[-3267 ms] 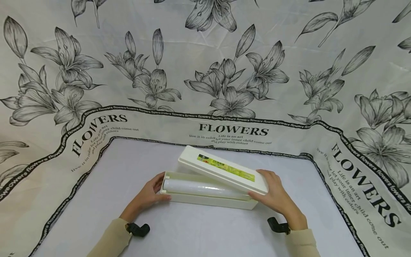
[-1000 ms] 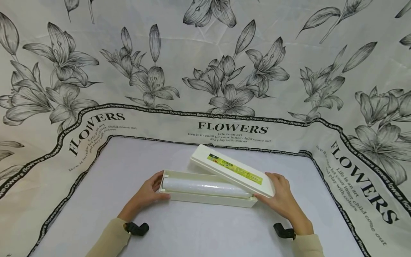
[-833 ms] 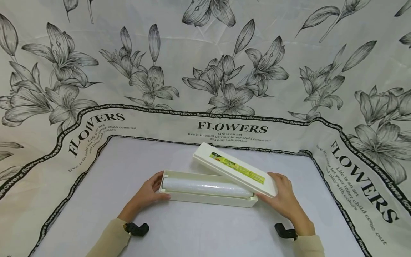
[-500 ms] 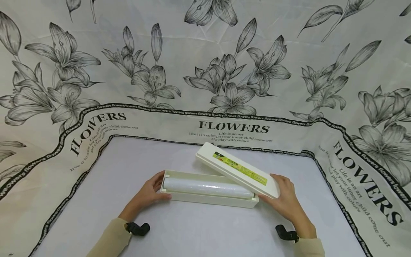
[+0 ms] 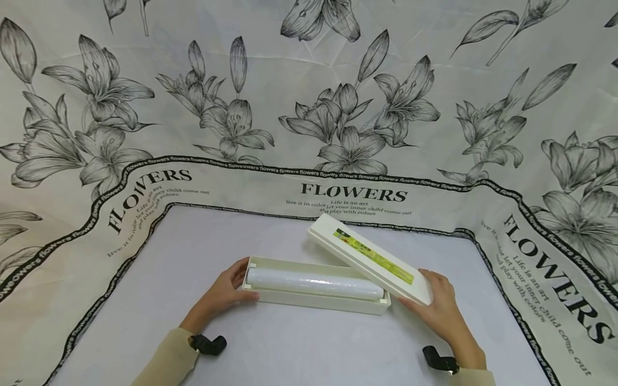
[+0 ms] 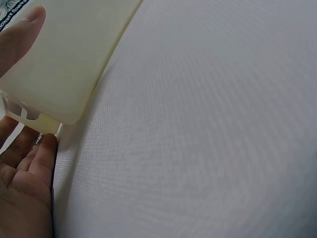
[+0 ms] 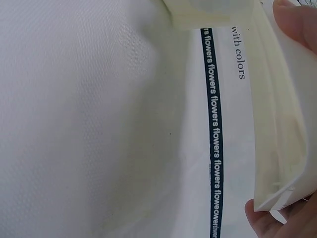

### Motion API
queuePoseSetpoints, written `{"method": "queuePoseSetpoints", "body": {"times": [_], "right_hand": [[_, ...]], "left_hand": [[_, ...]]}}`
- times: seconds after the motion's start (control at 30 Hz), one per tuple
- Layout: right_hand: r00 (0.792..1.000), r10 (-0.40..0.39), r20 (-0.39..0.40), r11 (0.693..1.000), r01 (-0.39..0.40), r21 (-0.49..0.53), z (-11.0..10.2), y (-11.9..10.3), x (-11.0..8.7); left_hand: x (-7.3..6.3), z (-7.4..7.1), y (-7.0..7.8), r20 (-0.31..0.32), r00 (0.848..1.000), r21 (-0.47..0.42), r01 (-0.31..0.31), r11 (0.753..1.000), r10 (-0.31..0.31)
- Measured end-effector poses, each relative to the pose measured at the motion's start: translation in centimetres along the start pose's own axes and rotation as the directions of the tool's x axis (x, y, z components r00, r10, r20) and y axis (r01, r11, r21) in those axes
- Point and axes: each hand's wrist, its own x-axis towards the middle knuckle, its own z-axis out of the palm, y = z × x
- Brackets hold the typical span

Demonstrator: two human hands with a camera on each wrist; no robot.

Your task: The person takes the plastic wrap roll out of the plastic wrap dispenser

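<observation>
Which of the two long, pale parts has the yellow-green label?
The lid, held by the right hand; the box, gripped by the left hand, shows none and contains the white roll.

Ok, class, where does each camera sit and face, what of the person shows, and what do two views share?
Head: on the head, facing forward and down at the box, roll and lid; left hand, right hand and sleeves show.
Left wrist: worn there, facing the box and white cloth; left hand partly shows.
Right wrist: worn there, facing the lid; right hand partly shows.
Head and left wrist share: box, left hand.
</observation>
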Motion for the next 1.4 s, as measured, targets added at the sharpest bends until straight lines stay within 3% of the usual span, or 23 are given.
{"method": "queuePoseSetpoints", "body": {"times": [0.77, 1.4], "right_hand": [[0.993, 0.098, -0.065, 0.995, -0.099, -0.002, -1.1, 1.8, -0.8], [0.983, 0.169, -0.065, 0.985, -0.17, -0.007, -2.1, 3.7, -0.7]], "left_hand": [[-0.1, -0.1, 0.2, 0.0, 1.0, -0.009, 0.024, 1.0, -0.024], [-0.1, 0.0, -0.2, -0.003, 1.0, -0.019, -0.002, 1.0, 0.002]]}}
